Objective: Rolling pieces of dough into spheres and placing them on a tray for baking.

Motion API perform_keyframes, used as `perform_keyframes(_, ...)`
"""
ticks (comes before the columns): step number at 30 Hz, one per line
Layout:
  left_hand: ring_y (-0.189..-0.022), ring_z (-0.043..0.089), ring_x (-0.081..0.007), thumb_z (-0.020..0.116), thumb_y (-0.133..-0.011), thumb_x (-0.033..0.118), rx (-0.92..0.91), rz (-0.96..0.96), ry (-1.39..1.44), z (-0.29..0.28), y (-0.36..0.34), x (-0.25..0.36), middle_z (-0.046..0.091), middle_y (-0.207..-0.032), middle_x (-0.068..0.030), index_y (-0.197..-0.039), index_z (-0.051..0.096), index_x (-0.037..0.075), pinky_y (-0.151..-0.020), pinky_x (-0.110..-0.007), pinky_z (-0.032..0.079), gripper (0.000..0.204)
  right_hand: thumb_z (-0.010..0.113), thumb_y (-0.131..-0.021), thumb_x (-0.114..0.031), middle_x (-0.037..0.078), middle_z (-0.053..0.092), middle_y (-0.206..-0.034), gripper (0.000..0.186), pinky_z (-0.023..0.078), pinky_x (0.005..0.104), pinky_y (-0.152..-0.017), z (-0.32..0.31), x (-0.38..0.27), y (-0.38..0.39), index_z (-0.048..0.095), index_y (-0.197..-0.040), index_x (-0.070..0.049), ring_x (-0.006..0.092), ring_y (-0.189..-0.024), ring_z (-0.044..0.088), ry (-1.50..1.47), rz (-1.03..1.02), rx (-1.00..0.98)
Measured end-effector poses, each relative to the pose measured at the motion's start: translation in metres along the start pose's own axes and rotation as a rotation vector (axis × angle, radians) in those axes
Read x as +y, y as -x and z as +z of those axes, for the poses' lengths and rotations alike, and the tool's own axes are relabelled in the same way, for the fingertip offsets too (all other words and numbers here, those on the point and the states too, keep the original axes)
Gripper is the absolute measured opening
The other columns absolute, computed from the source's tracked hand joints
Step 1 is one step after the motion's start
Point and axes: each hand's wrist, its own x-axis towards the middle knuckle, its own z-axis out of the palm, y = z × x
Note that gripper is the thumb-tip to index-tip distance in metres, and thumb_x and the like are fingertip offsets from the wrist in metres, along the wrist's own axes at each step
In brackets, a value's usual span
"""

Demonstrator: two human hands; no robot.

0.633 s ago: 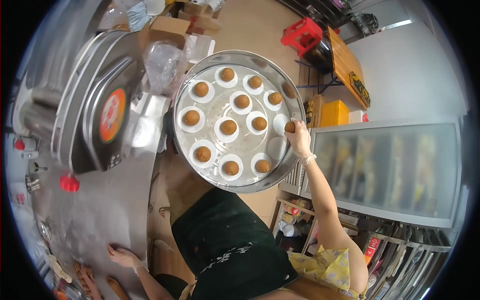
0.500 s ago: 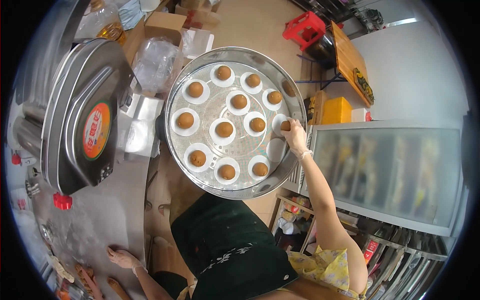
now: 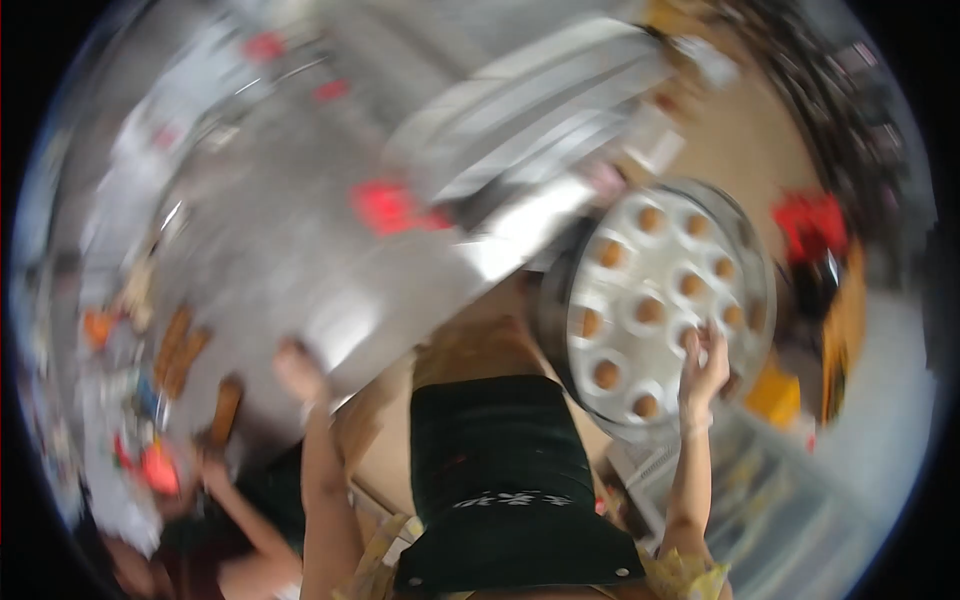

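Head view, heavy motion blur. Right hand (image 3: 706, 368): over the round metal tray (image 3: 746, 228), thumb and fingers bent, a brown ball right at the fingertips; can't tell if pinched. Other brown balls (image 3: 649, 311) sit on white rounds (image 3: 632, 318), mostly left of and beyond that hand. Yellow box (image 3: 775, 393) to its right. Left hand (image 3: 300, 370): at the edge of the steel table (image 3: 290, 230), grip unreadable. Wooden rod (image 3: 226, 408) left of it; another person's hand (image 3: 210, 468) nearer the body.
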Motion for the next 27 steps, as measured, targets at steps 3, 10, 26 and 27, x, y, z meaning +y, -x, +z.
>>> perform_keyframes(3,-0.097,0.059,-0.0366,0.059,-0.085,0.003,0.032,0.006,-0.058,0.019,0.008,-0.022,0.065,-0.11,-0.0142,-0.109,0.064,0.009,-0.086,-0.046,0.048,0.026,0.071,-0.083,-0.004,0.013,0.07,-0.092,0.028,0.053,0.0377,-0.071,0.054,-0.13,0.017,0.066,-0.111,-0.001,0.0292,-0.08,0.067,-0.243,-0.464,-0.097)
perform_keyframes(10,-0.102,0.059,-0.0342,0.064,-0.073,0.001,0.044,-0.089,0.126,0.008,0.022,-0.037,0.063,-0.117,-0.0124,-0.122,0.06,0.011,-0.084,-0.043,0.053,0.05,0.066,-0.091,-0.02,0.021,0.059,-0.119,0.049,0.044,0.0479,-0.097,0.247,-0.395,0.066,0.051,-0.134,-0.002,0.0384,-0.11,0.056,-0.507,-0.792,-0.508)
perform_keyframes(26,-0.129,0.043,-0.0337,0.085,-0.063,0.048,0.102,-0.27,-0.267,-0.063,-0.203,-0.294,0.06,-0.122,-0.0156,-0.135,0.049,0.003,-0.113,-0.052,0.028,0.092,0.051,-0.092,-0.009,0.022,0.047,-0.145,0.04,0.032,0.0526,-0.112,0.333,-0.461,0.096,0.051,-0.131,0.001,0.039,-0.133,0.043,-0.068,-0.878,-0.294)
perform_keyframes(27,-0.131,0.042,-0.0331,0.084,-0.063,0.053,-0.078,-0.287,-0.356,-0.058,-0.214,-0.299,0.06,-0.124,-0.0152,-0.136,0.049,0.005,-0.115,-0.053,0.025,0.095,0.051,-0.092,-0.009,0.022,0.047,-0.145,0.04,0.032,0.0526,-0.112,0.334,-0.458,0.096,0.051,-0.131,0.001,0.039,-0.133,0.043,-0.053,-0.871,-0.292)
